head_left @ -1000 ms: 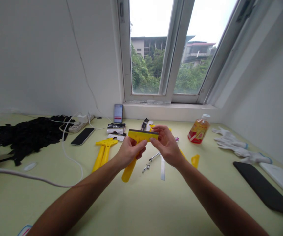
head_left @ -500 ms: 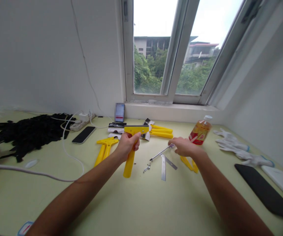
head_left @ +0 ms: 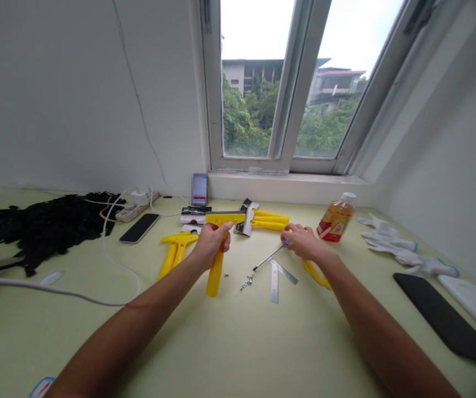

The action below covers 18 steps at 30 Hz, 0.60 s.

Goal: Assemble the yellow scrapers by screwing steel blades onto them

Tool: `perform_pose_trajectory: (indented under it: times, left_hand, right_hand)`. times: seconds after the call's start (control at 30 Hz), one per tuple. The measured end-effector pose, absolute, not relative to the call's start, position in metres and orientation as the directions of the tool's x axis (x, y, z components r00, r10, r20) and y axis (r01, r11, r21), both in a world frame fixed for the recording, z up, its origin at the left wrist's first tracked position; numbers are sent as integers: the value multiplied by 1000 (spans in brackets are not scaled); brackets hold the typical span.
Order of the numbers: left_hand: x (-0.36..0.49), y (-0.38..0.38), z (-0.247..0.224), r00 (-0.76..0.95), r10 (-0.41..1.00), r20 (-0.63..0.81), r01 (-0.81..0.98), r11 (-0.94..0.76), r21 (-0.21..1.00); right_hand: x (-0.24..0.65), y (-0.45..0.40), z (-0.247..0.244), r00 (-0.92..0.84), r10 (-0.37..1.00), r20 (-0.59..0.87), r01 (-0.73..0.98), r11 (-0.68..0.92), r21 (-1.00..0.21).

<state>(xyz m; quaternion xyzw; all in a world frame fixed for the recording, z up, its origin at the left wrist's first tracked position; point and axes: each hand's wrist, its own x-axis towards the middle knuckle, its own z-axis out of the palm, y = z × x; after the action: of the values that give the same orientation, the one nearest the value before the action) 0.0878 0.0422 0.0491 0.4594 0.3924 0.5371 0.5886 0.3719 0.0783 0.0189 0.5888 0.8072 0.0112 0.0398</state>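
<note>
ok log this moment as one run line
left hand: grips yellow plastic scraper | right hand: holds metal-shafted screwdriver | nearby: metal strip, small metal parts

No legible markings are showing: the red-and-yellow paper label (head_left: 332, 228) on the clear plastic bottle (head_left: 343, 207) and the upright phone's blurred screen (head_left: 200, 189) are remaining unreadable.
</note>
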Motion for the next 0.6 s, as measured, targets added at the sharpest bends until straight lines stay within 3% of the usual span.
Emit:
perform_pose_trajectory:
  times: [0.1,0.2,0.4,0.6]
  left_hand:
    - [87,45,48,91,995,44,-255,-19,967]
    - [85,47,48,53,996,70,-220,-57,974]
    - [85,49,46,4,994,110,-174,-108,979]
    - [84,52,44,-81,992,99,-197,-113,974]
  right_hand:
    - [383,75,38,-328,944,-48,944,329,28]
    - [395,61,69,-302,952,56,952,304,-42]
    - [385,22,115,-338,920,199,882,384,-274]
    - [361,1,123,-419,895,151,850,446,-282]
